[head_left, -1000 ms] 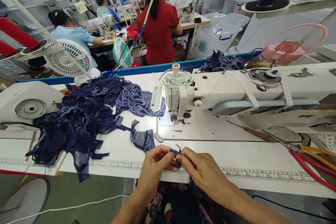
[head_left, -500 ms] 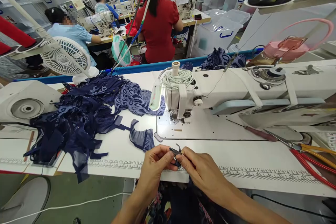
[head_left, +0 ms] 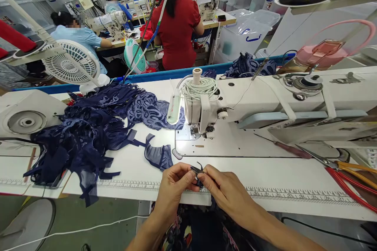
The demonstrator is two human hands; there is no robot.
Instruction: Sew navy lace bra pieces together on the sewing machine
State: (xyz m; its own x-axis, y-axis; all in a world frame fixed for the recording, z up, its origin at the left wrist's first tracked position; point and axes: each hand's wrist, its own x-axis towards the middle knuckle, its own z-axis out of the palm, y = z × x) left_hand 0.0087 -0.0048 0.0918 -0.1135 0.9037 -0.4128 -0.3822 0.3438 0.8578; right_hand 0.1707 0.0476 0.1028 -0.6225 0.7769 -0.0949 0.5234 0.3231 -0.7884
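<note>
My left hand [head_left: 174,185] and my right hand [head_left: 225,190] meet at the near edge of the white sewing table [head_left: 235,172], both pinching one small dark navy piece [head_left: 196,171] between their fingertips. Just behind them sits the needle area [head_left: 203,131] of a white sewing machine [head_left: 279,102]. A single navy lace piece [head_left: 159,156] lies on the table to the left of my left hand. A big heap of navy lace pieces [head_left: 94,125] covers the table's left part.
Red- and orange-handled scissors [head_left: 344,174] and a red-handled tool [head_left: 287,150] lie at the right. A white fan [head_left: 72,64] stands at the back left, a pink container [head_left: 330,53] at the back right. Other people sit at machines beyond the table.
</note>
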